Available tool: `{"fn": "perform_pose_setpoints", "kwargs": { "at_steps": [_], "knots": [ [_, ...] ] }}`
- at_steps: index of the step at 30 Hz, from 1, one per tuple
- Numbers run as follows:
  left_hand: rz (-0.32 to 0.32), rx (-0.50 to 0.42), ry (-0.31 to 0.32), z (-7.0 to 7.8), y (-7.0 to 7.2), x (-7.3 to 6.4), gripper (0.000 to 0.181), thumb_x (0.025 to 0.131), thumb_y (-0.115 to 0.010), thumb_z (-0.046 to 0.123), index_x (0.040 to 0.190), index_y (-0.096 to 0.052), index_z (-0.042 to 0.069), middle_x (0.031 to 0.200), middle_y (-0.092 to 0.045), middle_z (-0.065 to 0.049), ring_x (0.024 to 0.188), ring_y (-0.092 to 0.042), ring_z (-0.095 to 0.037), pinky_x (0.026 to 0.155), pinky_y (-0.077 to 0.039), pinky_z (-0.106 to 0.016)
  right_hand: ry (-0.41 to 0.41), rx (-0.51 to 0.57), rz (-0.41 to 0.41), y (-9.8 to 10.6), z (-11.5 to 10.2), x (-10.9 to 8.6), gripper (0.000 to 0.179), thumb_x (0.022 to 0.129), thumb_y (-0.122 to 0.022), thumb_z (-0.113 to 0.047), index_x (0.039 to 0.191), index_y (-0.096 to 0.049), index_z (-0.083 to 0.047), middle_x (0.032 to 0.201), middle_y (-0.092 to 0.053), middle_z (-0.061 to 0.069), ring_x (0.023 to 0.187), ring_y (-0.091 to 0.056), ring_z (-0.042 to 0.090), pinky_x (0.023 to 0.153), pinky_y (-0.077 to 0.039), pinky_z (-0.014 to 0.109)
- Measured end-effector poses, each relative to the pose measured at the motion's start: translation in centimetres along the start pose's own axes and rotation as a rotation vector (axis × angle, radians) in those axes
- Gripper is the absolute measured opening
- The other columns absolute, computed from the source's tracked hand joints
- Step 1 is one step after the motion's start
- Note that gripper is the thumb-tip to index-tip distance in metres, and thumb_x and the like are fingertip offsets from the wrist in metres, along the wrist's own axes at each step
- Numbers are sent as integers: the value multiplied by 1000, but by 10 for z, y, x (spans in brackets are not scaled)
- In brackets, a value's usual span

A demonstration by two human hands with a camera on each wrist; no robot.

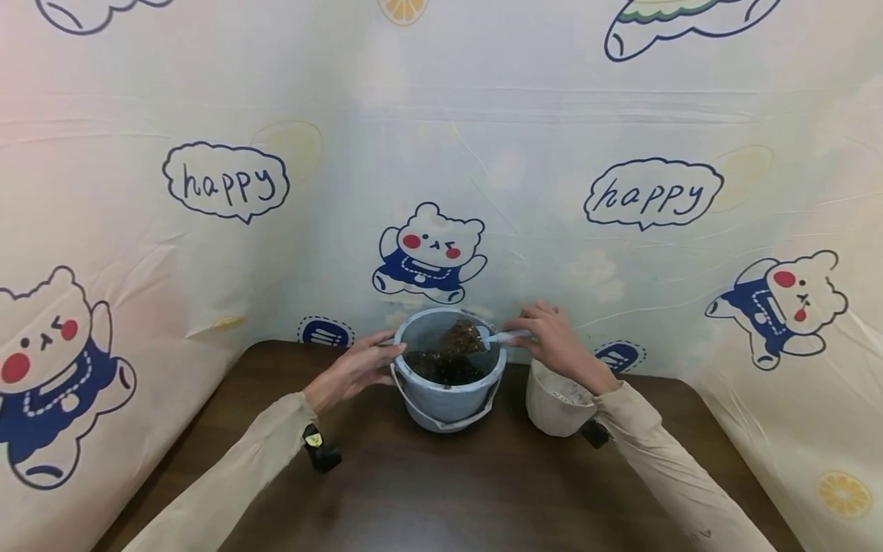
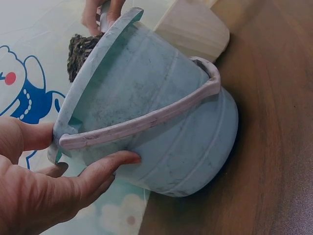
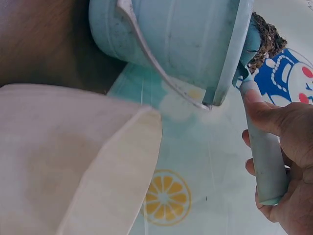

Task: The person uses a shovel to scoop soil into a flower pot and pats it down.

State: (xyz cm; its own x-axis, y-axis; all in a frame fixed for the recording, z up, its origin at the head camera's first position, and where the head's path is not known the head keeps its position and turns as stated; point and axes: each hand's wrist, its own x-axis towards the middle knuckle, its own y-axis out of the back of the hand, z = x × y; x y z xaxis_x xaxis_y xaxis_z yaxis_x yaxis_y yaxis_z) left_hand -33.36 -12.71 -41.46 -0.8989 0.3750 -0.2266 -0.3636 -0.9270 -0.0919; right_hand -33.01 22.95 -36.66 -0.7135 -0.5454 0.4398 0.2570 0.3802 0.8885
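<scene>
A light blue bucket (image 1: 448, 402) with a pinkish-white handle stands on the table and holds dark soil (image 1: 441, 369). My left hand (image 1: 355, 366) grips the bucket's rim at its left side, thumb on top and fingers against the outer wall (image 2: 112, 169). In my right hand (image 1: 552, 337) is the handle of a small blue trowel (image 3: 264, 147). Its blade, heaped with brown soil (image 1: 464, 337), is raised at the bucket's mouth, above the soil inside. Below my right wrist sits a cream pot (image 1: 555, 402), with some white bits visible inside; my forearm partly covers it.
The brown wooden table (image 1: 441, 491) extends in front of the bucket. Behind and at both sides hangs a pale curtain (image 1: 441, 138) printed with bears, touching the table's back edge. The cream pot stands close to the bucket's right.
</scene>
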Motion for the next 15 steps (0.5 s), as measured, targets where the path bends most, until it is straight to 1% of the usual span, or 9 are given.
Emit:
{"fn": "perform_pose_setpoints", "kwargs": {
  "at_steps": [3, 7, 10, 15],
  "knots": [
    [-4, 1, 3, 1, 0, 1, 67, 110, -55, 19, 167, -22, 6, 162, -36, -30, 148, -41, -45, 105, -54, -56, -7, 10, 15, 6, 5, -6, 20, 93, -79, -16, 113, -81, -13, 91, -63, 2, 82, -43, 18, 74, -21, 38],
    [0, 11, 16, 0, 0, -1, 66, 111, -54, 18, 167, -21, 6, 164, -33, -31, 149, -39, -45, 108, -51, -60, -25, 25, 16, 13, 13, -14, 21, 95, -77, -15, 115, -80, -12, 93, -64, 2, 85, -46, 19, 75, -25, 37],
    [1, 21, 5, -1, 1, -1, 66, 111, -53, 18, 167, -21, 5, 162, -34, -32, 148, -40, -46, 108, -49, -62, -46, 25, 10, 20, 19, -21, 21, 96, -77, -14, 116, -80, -13, 93, -65, 1, 84, -46, 18, 75, -26, 37],
    [2, 30, -9, 0, 0, -1, 65, 110, -54, 19, 166, -23, 5, 158, -38, -33, 145, -44, -46, 107, -51, -61, -76, -12, 17, 34, 32, -32, 22, 95, -78, -13, 117, -80, -14, 90, -64, 0, 83, -47, 19, 75, -25, 38]
  ]
}}
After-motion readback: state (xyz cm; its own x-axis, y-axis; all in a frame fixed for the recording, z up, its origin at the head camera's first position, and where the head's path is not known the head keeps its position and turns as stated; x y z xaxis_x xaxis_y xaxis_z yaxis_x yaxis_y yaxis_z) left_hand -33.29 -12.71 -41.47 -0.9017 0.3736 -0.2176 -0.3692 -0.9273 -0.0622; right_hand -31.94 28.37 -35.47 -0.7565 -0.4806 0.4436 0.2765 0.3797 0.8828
